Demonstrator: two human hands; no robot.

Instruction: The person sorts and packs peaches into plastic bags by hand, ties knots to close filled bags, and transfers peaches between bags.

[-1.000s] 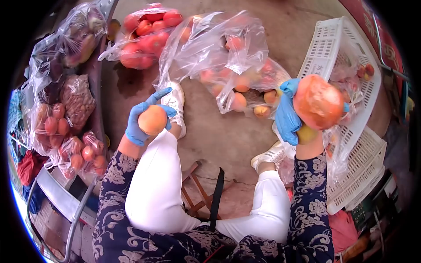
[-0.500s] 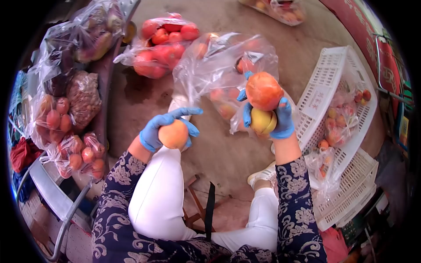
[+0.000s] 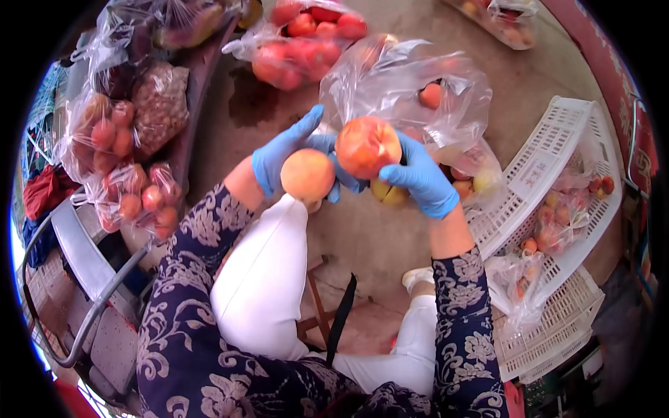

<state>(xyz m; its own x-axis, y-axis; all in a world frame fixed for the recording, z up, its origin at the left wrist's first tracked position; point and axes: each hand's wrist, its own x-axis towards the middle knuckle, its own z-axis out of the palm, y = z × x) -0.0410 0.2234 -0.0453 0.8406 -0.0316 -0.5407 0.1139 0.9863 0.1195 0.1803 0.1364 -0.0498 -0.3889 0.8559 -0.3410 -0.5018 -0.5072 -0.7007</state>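
In a blue glove, my left hand (image 3: 287,150) cups an orange-yellow peach (image 3: 307,175), its thumb stretched upward. My right hand (image 3: 422,180), also gloved, grips a larger red-orange peach (image 3: 367,148). Below that peach, a yellow-green fruit (image 3: 388,193) is held by the same hand and partly covered by its fingers. The two hands are close together above my knees, and the left fingertips reach near the big peach. Just beyond the hands lies an opened clear plastic bag (image 3: 397,94) with a peach (image 3: 431,96) and more fruit showing in it.
Bagged tomatoes (image 3: 306,59) lie on the floor ahead. At left, a ledge holds bagged fruit (image 3: 111,132) and a bag of nuts or similar (image 3: 160,108). White plastic baskets (image 3: 533,177) stand at right with bagged fruit. A metal-framed chair (image 3: 87,244) is at lower left.
My right hand has moved left with the large peach and yellow-green fruit, toward my left hand. My left hand has risen and shifted right with its peach. The whole view has shifted.
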